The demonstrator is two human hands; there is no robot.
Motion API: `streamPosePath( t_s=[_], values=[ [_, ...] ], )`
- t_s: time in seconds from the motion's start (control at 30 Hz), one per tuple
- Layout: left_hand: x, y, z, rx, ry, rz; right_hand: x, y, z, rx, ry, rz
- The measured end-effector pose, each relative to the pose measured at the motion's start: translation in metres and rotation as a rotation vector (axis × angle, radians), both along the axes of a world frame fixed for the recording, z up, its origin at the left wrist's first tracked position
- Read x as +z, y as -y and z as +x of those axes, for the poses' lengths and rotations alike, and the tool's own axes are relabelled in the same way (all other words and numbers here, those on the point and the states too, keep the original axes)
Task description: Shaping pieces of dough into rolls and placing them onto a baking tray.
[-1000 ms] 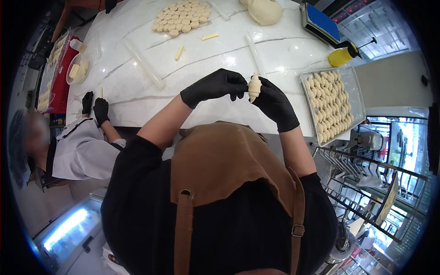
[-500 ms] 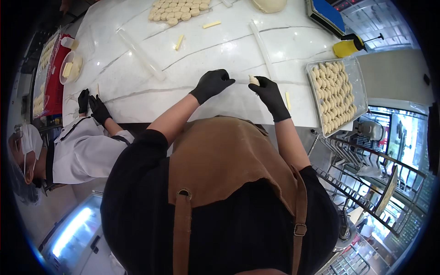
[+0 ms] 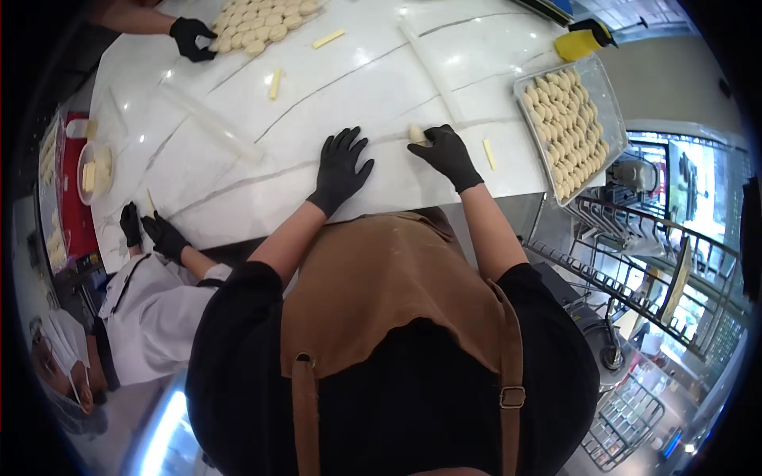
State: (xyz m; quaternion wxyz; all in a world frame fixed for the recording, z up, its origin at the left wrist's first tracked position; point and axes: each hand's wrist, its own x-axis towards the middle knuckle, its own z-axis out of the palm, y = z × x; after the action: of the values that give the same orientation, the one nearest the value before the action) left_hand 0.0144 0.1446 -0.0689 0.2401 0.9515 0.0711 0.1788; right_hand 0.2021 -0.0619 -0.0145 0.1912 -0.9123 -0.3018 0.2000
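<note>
My left hand [image 3: 341, 168], in a black glove, lies on the white marble table [image 3: 381, 170] with its fingers spread and nothing in them. To its right, my right hand [image 3: 451, 157], gloved the same way, has its fingers curled at a small pale piece of dough [image 3: 416, 133]. The dough's far end shows past the thumb; the rest is hidden by the fingers. Just right of that hand lies a thin yellow stick of butter [image 3: 489, 154]. Beyond my hands, a translucent rolling pin [image 3: 429, 71] rests on the table.
A clear tray [image 3: 616, 119] of shaped dough pieces [image 3: 565, 131] sits at the table's right edge, near a yellow spray bottle [image 3: 578, 43]. Another rolling pin [image 3: 214, 123] lies left. A co-worker's hand [image 3: 193, 38] touches dough rounds [image 3: 258, 24]; another co-worker's hands [image 3: 163, 236] are at left.
My left hand has gone from curled fingers to spread flat on the table. My right hand has shifted slightly left with the dough. A co-worker's hand has appeared at the dough rounds. The view has shifted.
</note>
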Motion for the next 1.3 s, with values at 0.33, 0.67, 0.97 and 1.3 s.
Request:
streamPosePath(
  t_s=[0.33,0.67,0.97,1.3],
  values=[
    [0.011,0.023,0.008,0.019,-0.064,0.122,0.023,0.014,0.046,-0.106,-0.763,0.179],
    [-0.027,0.108,0.009,0.414,-0.218,0.293,0.059,0.346,0.308,-0.362,-0.160,0.512],
    [-0.025,0.120,0.030,0.467,-0.306,0.314,0.001,0.576,0.491,-0.516,0.222,0.019],
    [-0.029,0.126,0.038,0.580,-0.333,0.319,-0.053,0.598,0.504,-0.453,0.223,0.029]
  ],
)
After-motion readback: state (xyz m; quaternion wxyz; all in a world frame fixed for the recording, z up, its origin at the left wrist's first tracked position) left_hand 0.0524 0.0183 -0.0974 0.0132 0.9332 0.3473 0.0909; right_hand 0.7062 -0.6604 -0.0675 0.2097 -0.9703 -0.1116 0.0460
